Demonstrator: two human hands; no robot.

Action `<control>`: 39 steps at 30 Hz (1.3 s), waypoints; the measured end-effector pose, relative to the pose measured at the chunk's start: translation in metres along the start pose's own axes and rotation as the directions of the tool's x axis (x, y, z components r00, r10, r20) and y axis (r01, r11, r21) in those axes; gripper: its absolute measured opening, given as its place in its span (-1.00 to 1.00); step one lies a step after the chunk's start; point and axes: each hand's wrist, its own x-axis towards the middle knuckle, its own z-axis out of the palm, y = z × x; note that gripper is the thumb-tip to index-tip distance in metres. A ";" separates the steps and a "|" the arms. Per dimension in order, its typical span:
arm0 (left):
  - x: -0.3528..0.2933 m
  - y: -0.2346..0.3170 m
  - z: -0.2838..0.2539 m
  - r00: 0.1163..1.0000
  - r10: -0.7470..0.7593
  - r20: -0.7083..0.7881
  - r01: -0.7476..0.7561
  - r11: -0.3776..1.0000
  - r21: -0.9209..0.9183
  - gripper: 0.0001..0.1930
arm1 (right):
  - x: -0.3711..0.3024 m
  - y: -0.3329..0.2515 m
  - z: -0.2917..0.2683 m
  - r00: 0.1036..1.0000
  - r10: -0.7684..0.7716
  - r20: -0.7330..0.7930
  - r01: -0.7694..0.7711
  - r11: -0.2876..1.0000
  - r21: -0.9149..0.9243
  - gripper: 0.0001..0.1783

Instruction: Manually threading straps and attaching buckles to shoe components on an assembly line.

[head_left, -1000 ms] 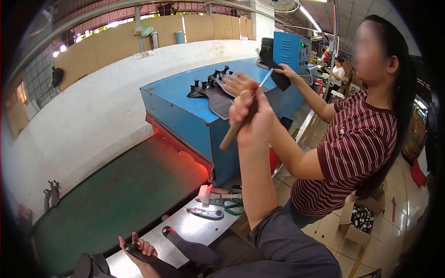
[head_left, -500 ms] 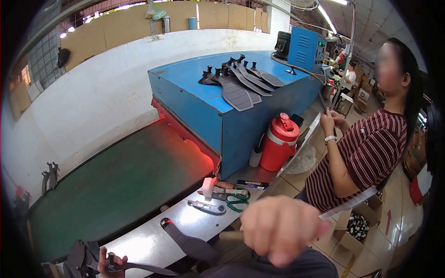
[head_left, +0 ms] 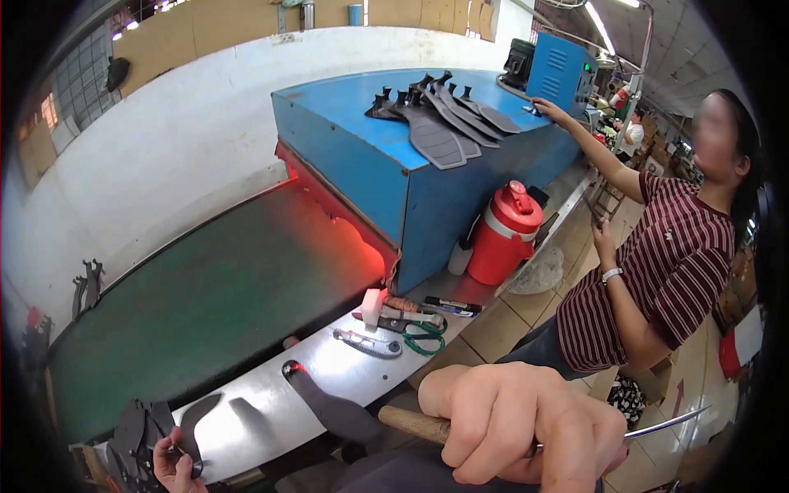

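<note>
My right hand [head_left: 526, 423] is closed around a wooden-handled tool [head_left: 415, 421], close to the camera. Its thin, slightly curved metal shaft points right from the fist; the part in the palm is hidden. At lower left, my left hand [head_left: 173, 467] has its fingers curled on a dark sole [head_left: 197, 419], which tilts over the metal ledge [head_left: 263, 431]. Beside that hand sits a pile of dark soles [head_left: 136, 440]. Another dark sole [head_left: 325, 403] lies across the ledge between my hands, its far tip lit red.
A green conveyor belt [head_left: 205, 287] runs from a blue machine [head_left: 337, 164] glowing red inside. Soles with straps [head_left: 444, 131] lie on top. A utility knife [head_left: 366, 343], green-handled scissors [head_left: 423, 333] and red jug [head_left: 505, 234] are nearby. A co-worker [head_left: 649, 279] stands at right.
The sole in my left hand has swung from pointing right to tilting upward. My right hand has moved right and slightly down. The co-worker has reached an arm toward the blue machine.
</note>
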 end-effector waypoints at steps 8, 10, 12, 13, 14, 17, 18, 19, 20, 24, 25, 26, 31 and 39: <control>0.005 0.057 -0.018 0.870 0.493 -0.007 -0.359 0.642 0.677 -0.73 | -0.025 0.002 0.012 0.892 -0.241 -0.383 0.164 0.961 -0.223 -0.64; 0.014 0.042 -0.062 0.754 0.649 -0.106 -0.306 0.488 0.818 -0.73 | -0.007 -0.003 0.003 0.999 0.050 0.001 -0.050 0.995 0.086 -0.66; 0.011 0.037 -0.111 0.796 0.560 -0.229 -0.150 0.550 0.822 -0.71 | -0.028 -0.001 -0.001 1.000 0.009 -0.021 -0.008 0.999 0.040 -0.63; 0.007 0.032 -0.131 0.736 0.647 -0.198 -0.150 0.441 0.885 -0.70 | -0.038 0.001 -0.003 0.999 -0.027 -0.044 0.026 1.000 -0.014 -0.61; 0.010 0.018 -0.156 0.674 0.723 -0.151 -0.155 0.339 0.928 -0.68 | -0.032 -0.008 -0.009 0.978 0.210 -0.001 -0.210 0.977 0.029 -0.64; 0.017 -0.039 -0.243 0.834 0.450 -0.318 0.001 0.575 0.818 -0.66 | -0.071 -0.006 -0.001 0.858 0.227 -0.460 -0.318 0.939 -0.130 -0.44; 0.014 -0.071 -0.282 0.866 0.354 -0.352 0.053 0.637 0.769 -0.65 | -0.074 -0.005 -0.004 0.750 0.306 -0.587 -0.558 0.769 -0.313 -0.53; 0.015 -0.089 -0.281 0.852 0.323 -0.412 0.058 0.724 0.688 -0.63 | -0.088 0.003 -0.014 0.703 0.301 -0.644 -0.626 0.692 -0.359 -0.45; 0.012 -0.093 -0.285 0.835 0.286 -0.469 0.068 0.794 0.604 -0.62 | -0.103 0.000 -0.028 0.627 0.402 -0.667 -0.717 0.631 -0.294 -0.40; 0.013 -0.067 -0.277 0.903 0.242 -0.356 0.062 0.745 0.664 -0.62 | -0.137 -0.004 -0.057 0.375 0.490 -0.787 -0.908 0.366 -0.205 -0.48; 0.017 -0.062 -0.274 0.893 0.290 -0.345 0.037 0.715 0.698 -0.63 | -0.143 -0.006 -0.062 0.333 0.497 -0.801 -0.927 0.327 -0.182 -0.50; 0.017 -0.058 -0.272 0.882 0.338 -0.329 0.012 0.681 0.732 -0.63 | -0.151 -0.010 -0.065 0.292 0.504 -0.813 -0.944 0.288 -0.160 -0.53; 0.015 -0.038 -0.269 0.837 0.340 -0.429 0.110 0.664 0.740 -0.64 | -0.199 -0.009 -0.075 0.119 0.655 -0.746 -0.991 0.033 -0.129 -0.61; 0.009 -0.009 -0.156 0.639 0.720 -0.270 0.310 0.079 0.947 -0.57 | -0.267 0.050 -0.019 -0.164 0.934 -0.316 -0.958 -0.227 -0.172 -0.53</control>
